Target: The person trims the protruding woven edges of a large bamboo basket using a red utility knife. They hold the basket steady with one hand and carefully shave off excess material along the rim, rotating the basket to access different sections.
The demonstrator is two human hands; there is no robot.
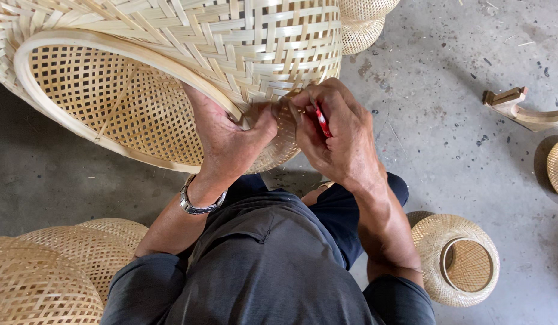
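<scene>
- Above the person's lap, a large woven bamboo basket (188,66) lies tipped on its side, its open mouth turned toward the camera so the rim (110,51) and the lattice inside are easy to reach.
- The left hand (231,135) is clamped on the basket's rim, thumb pressed over the edge and fingers tucked inside, apparently to steady the basket against the other hand's work. A metal wristwatch (197,204) sits on that wrist.
- The right hand (336,129) is closed around a small red-handled tool (321,120), held close against the weave just beside the left thumb; its tip is hidden behind the fingers (so what it touches cannot be told).
- Both hands meet at the basket's lower edge, nearly touching.
- On the concrete floor (447,120) toward the lower right sits a smaller round woven basket (456,259), mouth facing up.
- At the lower left corner, more woven baskets (56,265) are stacked together.
- Near the right edge lies a curved wooden piece (522,108), well apart from the hands.
</scene>
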